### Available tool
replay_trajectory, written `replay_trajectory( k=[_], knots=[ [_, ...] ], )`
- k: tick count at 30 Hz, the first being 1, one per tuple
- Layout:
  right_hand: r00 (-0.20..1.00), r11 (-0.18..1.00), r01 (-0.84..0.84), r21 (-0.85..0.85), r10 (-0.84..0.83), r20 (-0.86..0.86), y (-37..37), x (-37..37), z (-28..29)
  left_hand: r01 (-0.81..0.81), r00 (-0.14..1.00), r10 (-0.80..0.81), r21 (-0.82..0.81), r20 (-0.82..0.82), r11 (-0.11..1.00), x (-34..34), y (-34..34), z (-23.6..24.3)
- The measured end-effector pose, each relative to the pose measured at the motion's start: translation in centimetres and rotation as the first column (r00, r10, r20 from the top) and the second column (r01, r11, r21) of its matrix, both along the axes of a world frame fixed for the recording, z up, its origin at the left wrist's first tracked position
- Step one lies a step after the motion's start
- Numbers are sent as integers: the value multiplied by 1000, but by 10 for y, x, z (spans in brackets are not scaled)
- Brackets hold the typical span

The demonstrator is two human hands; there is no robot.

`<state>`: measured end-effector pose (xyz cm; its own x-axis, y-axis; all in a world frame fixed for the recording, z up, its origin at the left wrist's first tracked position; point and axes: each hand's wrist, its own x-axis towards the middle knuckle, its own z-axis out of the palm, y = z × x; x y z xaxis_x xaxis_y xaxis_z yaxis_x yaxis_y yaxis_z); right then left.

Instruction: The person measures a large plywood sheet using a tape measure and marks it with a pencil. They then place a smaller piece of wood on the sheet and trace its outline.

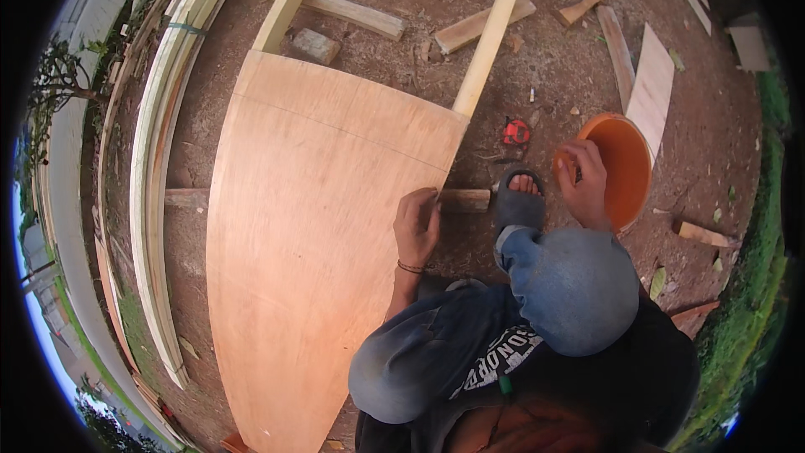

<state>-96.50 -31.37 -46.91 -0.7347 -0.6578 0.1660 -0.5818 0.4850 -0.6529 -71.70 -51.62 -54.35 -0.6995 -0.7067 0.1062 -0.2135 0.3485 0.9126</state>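
Note:
A plywood panel (pixel 310 176) with a pencil line across its far end lies over a wooden frame. My left hand (pixel 417 226), with a dark band at the wrist, is at the panel's right edge. Its fingers are curled and the thumb meets them; anything pinched there is too small to make out. To the right stands an orange bucket (pixel 631 172). My right hand (pixel 587 180) is at its left rim, fingers bent toward the thumb. Something small and dark shows between them, too unclear to name.
A red tape measure (pixel 516 132) lies on the dirt beyond my sandalled foot (pixel 520 201). Frame rails (pixel 495 33) run away from the panel. Long bundled timber strips (pixel 151 168) lie at left. Offcuts (pixel 485 23) and a pale board (pixel 651 88) are scattered around.

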Motion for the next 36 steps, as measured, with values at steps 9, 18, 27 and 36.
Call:
replay_trajectory(
  k=[9, 18, 27, 36],
  knots=[
    [743, 508, -663, 551, 534, 402, -32, 38, -67, 37, 997, -12, -345, 75, 938, -18, 11, -17],
    [729, 543, -644, 539, 650, 215, -42, 46, -142, -49, 998, 61, -308, 30, 950, -11, 12, -10],
    [721, 528, -634, 565, 667, 186, -39, 44, -147, -91, 995, 98, -290, 12, 953, -7, 15, -18],
    [711, 520, -634, 573, 683, 167, -42, 42, -148, -158, 979, 196, -392, 58, 906, -3, 18, -25]
  ],
)
